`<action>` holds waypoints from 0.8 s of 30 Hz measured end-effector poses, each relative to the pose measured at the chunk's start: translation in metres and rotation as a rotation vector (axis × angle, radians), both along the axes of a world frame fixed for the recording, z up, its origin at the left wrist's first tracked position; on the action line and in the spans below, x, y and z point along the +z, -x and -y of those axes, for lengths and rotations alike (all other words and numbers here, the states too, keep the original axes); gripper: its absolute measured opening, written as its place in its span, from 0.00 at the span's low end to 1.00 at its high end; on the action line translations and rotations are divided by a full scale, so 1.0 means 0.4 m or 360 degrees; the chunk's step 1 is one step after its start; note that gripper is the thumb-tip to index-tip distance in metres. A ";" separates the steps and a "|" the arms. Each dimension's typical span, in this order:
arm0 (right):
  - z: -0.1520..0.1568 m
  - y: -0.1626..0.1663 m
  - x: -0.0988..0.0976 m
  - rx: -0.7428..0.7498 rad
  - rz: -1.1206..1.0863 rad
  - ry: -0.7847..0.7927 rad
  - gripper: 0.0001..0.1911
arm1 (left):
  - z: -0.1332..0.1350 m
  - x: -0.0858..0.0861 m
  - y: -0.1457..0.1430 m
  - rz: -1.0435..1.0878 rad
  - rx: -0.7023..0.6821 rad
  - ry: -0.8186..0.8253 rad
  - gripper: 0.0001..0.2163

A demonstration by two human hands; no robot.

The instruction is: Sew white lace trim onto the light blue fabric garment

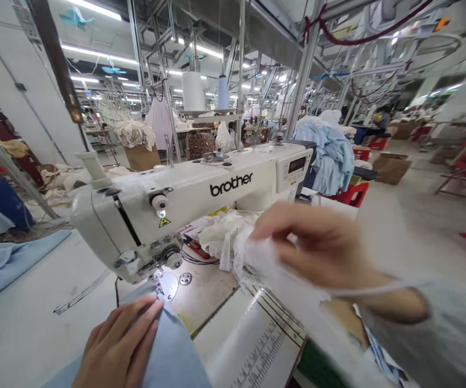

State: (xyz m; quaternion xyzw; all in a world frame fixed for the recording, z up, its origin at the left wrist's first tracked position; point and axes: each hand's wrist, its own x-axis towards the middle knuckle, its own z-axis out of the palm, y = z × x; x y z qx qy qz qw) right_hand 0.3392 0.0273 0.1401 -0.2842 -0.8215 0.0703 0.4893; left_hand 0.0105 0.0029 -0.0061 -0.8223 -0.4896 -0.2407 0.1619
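Observation:
My left hand (117, 345) lies on a light blue fabric (174, 350), holding it down just in front of the presser foot (156, 280) of a white Brother sewing machine (192, 199). The cloth's edge reaches the metal needle plate. Up to the right, my motion-blurred right hand (314, 242) pinches a strip of white lace trim (237, 250). That strip runs from a crumpled white pile behind the needle area and passes under my fingers.
Red-handled snips (194, 246) lie behind the needle area. A printed sheet with ruled lines (257, 345) sits at the front right. More blue cloth (6, 267) lies at the left. Behind the machine stand blue garments, thread cones, cardboard boxes and red stools.

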 end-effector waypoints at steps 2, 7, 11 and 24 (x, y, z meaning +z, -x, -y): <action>-0.013 0.054 -0.060 0.0265 0.0101 0.0229 0.06 | 0.005 0.016 -0.007 -0.0083 -0.0035 0.0002 0.16; -0.091 0.153 -0.187 0.0552 0.0145 0.0584 0.05 | 0.009 0.035 -0.016 -0.0154 -0.0034 0.0050 0.18; -0.142 0.182 -0.238 0.0790 0.0304 0.0560 0.06 | 0.011 0.046 -0.025 -0.0096 -0.0049 0.0049 0.17; -0.098 0.170 -0.233 0.0675 0.0832 0.0267 0.09 | 0.000 0.034 0.004 -0.0260 -0.0114 -0.0075 0.15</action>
